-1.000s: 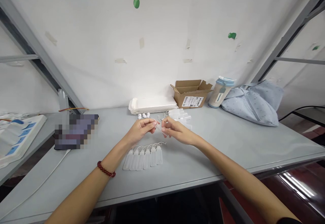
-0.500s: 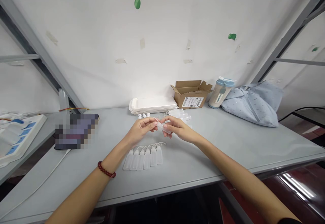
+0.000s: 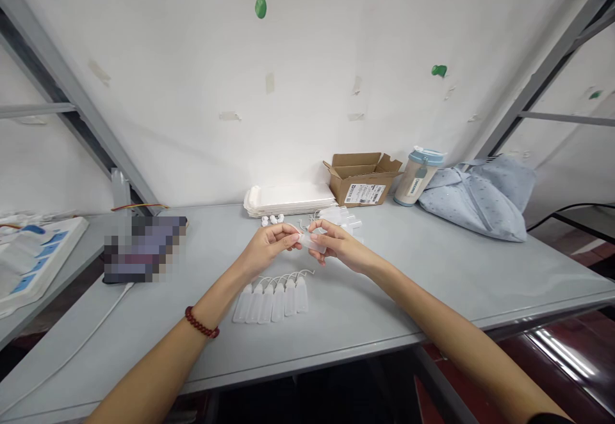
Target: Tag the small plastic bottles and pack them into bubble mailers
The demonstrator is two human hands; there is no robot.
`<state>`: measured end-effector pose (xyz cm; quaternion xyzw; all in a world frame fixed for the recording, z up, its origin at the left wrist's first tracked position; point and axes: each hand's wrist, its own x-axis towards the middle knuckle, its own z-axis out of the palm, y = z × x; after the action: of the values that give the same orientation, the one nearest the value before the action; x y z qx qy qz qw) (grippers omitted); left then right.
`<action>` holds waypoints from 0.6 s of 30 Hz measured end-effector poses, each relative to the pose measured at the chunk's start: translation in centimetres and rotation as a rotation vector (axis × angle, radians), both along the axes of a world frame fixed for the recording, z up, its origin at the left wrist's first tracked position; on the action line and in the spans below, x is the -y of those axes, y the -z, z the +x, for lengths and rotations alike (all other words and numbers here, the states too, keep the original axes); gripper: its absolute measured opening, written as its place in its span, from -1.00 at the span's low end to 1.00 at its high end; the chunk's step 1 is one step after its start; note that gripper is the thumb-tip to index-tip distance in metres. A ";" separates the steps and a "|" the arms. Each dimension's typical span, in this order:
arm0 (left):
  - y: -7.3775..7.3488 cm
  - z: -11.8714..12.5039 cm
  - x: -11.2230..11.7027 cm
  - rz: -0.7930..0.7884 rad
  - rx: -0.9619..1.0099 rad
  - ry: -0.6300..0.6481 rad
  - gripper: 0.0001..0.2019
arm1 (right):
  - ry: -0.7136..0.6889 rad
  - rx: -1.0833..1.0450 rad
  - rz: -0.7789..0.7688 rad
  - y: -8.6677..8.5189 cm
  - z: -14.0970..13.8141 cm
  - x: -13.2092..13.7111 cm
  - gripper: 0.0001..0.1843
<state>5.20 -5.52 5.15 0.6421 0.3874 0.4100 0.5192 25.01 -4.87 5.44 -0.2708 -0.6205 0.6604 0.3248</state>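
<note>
My left hand (image 3: 269, 248) and my right hand (image 3: 334, 244) meet above the grey table (image 3: 432, 283), both pinched on one small translucent plastic bottle (image 3: 310, 240) held between them. My left fingertips grip its cap end, my right fingers wrap its body. Below the hands a row of several identical small bottles (image 3: 273, 299) lies side by side. Behind the hands lie a few loose white caps (image 3: 271, 219) and a pile of more bottles (image 3: 343, 217).
A stack of flat white pouches (image 3: 288, 198) and an open cardboard box (image 3: 362, 177) stand at the wall, with a blue-lidded cup (image 3: 416, 175) and a light blue cloth bag (image 3: 480, 196) to the right. A blurred dark device (image 3: 141, 248) with a white cable lies left.
My hands have stayed together on the small bottle, with my right fingers shifting slightly along it. Nothing else has moved.
</note>
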 end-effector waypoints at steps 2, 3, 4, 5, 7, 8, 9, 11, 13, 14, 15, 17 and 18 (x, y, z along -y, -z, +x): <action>-0.1 0.0 0.1 0.015 -0.013 -0.003 -0.73 | 0.019 -0.010 -0.016 0.1 -0.1 0.0 -0.73; -0.2 0.0 0.1 0.029 -0.016 0.000 -0.74 | 0.028 -0.010 -0.020 0.1 -0.1 0.1 -0.73; -0.3 0.0 0.2 0.044 -0.017 0.004 -0.75 | 0.038 -0.008 -0.021 0.1 -0.1 0.1 -0.73; -0.4 0.0 0.2 0.060 -0.017 0.009 -0.76 | 0.047 -0.002 -0.020 0.1 -0.2 0.1 -0.73; -0.4 0.1 0.3 0.083 -0.016 0.011 -0.76 | 0.061 0.017 -0.012 0.1 -0.2 0.1 -0.73; -0.4 0.1 0.3 0.083 -0.014 0.007 -0.76 | 0.065 0.023 -0.007 0.1 -0.3 0.1 -0.73; -0.3 0.1 0.3 0.072 -0.014 -0.001 -0.77 | 0.067 0.026 -0.003 0.0 -0.3 0.2 -0.73; -0.2 0.2 0.2 0.034 -0.019 -0.022 -0.77 | 0.069 0.029 0.003 -0.1 -0.4 0.3 -0.72; 0.0 0.2 0.2 0.001 -0.029 -0.032 -0.77 | 0.074 0.043 0.009 -0.2 -0.5 0.5 -0.70; 0.0 0.2 0.2 -0.005 -0.034 -0.032 -0.76 | 0.078 0.057 0.013 -0.2 -0.5 0.5 -0.70; 0.0 0.3 0.2 -0.007 -0.040 -0.030 -0.76 | 0.082 0.071 0.021 -0.3 -0.5 0.6 -0.69; 0.0 0.4 0.3 -0.010 -0.041 -0.031 -0.76 | 0.080 0.094 0.036 -0.2 -0.5 0.6 -0.68; -0.1 0.4 0.3 -0.014 -0.039 -0.034 -0.77 | 0.077 0.099 0.038 -0.1 -0.5 0.5 -0.67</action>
<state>5.61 -5.87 5.22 0.6397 0.4110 0.4034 0.5091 24.52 -5.39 5.59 -0.3205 -0.6375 0.6213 0.3238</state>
